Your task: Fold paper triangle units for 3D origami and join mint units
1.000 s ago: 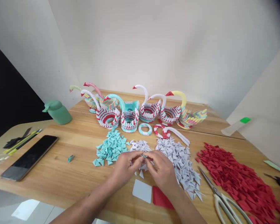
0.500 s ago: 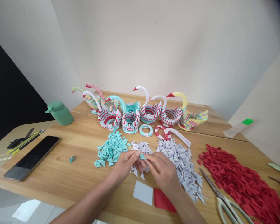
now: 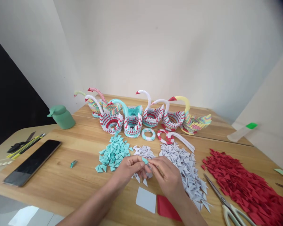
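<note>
Between my fingertips is a small teal folded paper piece (image 3: 144, 160). My left hand (image 3: 131, 167) pinches it from the left, and my right hand (image 3: 166, 172) grips its right side. The fingers hide part of the paper. Just left of my hands lies a pile of teal paper triangles (image 3: 115, 150). White triangles (image 3: 143, 152) sit partly behind my fingers, and a larger white pile (image 3: 186, 168) spreads to the right. Below my hands are a white paper square (image 3: 146, 200) and red paper (image 3: 168, 208), partly under my right forearm.
Several paper swans (image 3: 132, 125) stand at the back, with a teal-white ring (image 3: 148, 134) and a red-white ring (image 3: 164, 137) before them. Scissors (image 3: 223, 199) lie beside red triangles (image 3: 242, 185) at right. A phone (image 3: 33, 163) and green container (image 3: 62, 117) are at left.
The teal piece has turned and tilted slightly between my fingers, and my left thumb has shifted down off its upper side. The whole view has moved slightly; the other objects stay put.
</note>
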`<action>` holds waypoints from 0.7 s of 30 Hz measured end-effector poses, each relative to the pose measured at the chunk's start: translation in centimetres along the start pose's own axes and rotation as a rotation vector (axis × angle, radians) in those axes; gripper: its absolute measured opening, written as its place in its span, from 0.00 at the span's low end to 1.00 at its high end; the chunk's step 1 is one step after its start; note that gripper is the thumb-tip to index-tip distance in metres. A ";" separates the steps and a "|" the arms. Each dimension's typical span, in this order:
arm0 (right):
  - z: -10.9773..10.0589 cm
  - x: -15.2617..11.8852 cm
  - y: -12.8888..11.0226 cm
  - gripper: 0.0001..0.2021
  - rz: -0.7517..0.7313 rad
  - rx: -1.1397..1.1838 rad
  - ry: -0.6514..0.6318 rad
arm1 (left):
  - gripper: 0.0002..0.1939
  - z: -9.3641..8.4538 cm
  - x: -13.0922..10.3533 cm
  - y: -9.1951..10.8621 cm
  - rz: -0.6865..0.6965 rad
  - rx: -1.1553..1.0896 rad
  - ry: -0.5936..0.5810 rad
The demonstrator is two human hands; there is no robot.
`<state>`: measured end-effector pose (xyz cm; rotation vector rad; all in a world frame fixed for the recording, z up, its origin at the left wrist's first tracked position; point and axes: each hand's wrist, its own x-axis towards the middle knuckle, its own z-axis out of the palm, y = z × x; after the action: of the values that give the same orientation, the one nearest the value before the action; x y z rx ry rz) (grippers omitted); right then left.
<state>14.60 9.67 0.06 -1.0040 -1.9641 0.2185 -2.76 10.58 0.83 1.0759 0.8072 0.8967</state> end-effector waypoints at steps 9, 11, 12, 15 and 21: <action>0.1 0.0 -0.4 0.06 0.040 0.088 -0.036 | 0.16 0.1 0.4 -1.1 0.057 0.161 0.162; 0.2 0.0 -0.4 0.06 0.093 0.112 -0.046 | 0.14 0.3 0.3 -1.2 0.082 0.236 0.209; 0.2 0.0 -0.3 0.06 0.124 0.124 -0.050 | 0.13 0.3 0.2 -1.2 0.089 0.265 0.221; 0.3 0.0 -0.2 0.02 0.200 0.156 -0.067 | 0.14 0.4 0.0 -1.0 0.078 0.295 0.220; 0.3 -0.2 -0.2 0.05 0.128 0.147 -0.079 | 0.15 0.1 0.0 -1.1 0.096 0.235 0.172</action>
<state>14.33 9.48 -0.11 -1.0391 -1.9249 0.4732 -2.41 10.32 -0.23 1.2625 1.0297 1.0033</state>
